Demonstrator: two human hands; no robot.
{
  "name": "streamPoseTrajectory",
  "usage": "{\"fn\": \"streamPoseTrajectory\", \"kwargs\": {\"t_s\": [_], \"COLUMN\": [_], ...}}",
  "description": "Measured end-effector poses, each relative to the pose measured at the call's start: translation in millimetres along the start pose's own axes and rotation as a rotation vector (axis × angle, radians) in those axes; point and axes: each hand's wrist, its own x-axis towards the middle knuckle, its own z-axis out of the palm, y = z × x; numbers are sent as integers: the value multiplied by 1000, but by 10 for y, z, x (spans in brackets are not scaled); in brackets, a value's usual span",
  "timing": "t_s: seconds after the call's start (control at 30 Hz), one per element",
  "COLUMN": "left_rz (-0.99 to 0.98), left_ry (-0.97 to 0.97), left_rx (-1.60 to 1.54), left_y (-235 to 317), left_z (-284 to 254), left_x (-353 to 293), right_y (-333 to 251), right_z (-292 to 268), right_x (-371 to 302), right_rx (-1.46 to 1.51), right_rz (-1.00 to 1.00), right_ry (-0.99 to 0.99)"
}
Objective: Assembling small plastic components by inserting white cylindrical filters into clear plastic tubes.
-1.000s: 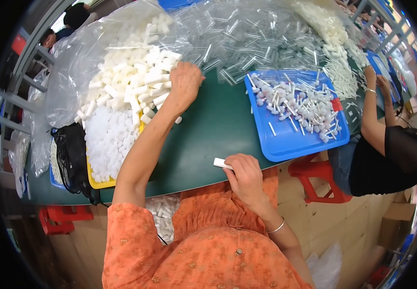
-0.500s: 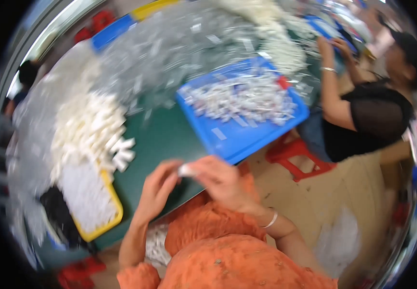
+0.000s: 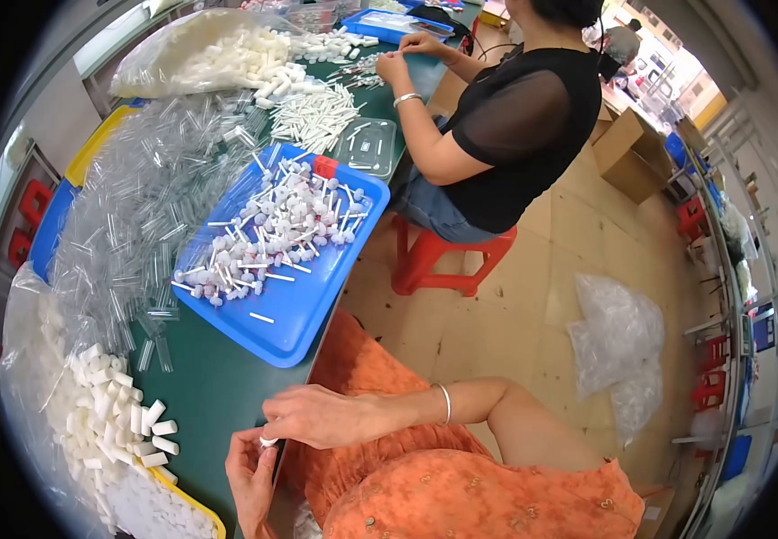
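Over the green table's (image 3: pixel 214 377) near edge my hands meet on a small white piece (image 3: pixel 268 442), mostly hidden by fingers. My left hand (image 3: pixel 250 472) pinches it from below, thumb against it. From above, my right hand (image 3: pixel 321 416) has its fingers closed on the same piece; a bangle circles that wrist. Nearest to my hands beyond is a blue tray (image 3: pixel 285 332) full of white sticks with round whitish ends (image 3: pixel 272 225). A heap of white foam-like cylinders (image 3: pixel 106 395) lies to the left, beside a yellow-rimmed tray (image 3: pixel 220 525) of small white pieces.
Clear plastic tubes (image 3: pixel 137 207) are piled behind the blue tray. Further off are white sticks (image 3: pixel 317 117), a clear lidded box (image 3: pixel 369 144) and a bag of white cylinders (image 3: pixel 218 54). A co-worker (image 3: pixel 532 117) sits on a red stool (image 3: pixel 447 260). A plastic bag (image 3: pixel 618 332) lies on the floor.
The view has swung to the right, so table, trays and co-worker appear shifted left. My hands still meet on the small white piece, now with the right hand over the left.
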Motion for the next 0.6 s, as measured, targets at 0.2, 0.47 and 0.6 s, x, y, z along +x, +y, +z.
{"fn": "streamPoseTrajectory", "kwargs": {"t_s": [0.2, 0.47, 0.6], "left_rz": [-14, 55, 64], "left_ry": [-21, 9, -11], "left_rx": [58, 143, 191], "left_y": [8, -51, -43], "left_z": [-102, 74, 122], "left_x": [-37, -44, -69], "right_y": [-12, -30, -55], "right_z": [-90, -133, -224], "right_x": [135, 31, 10], "right_rx": [197, 434, 704], "right_rz": [19, 127, 395], "right_ry": [-57, -78, -244]}}
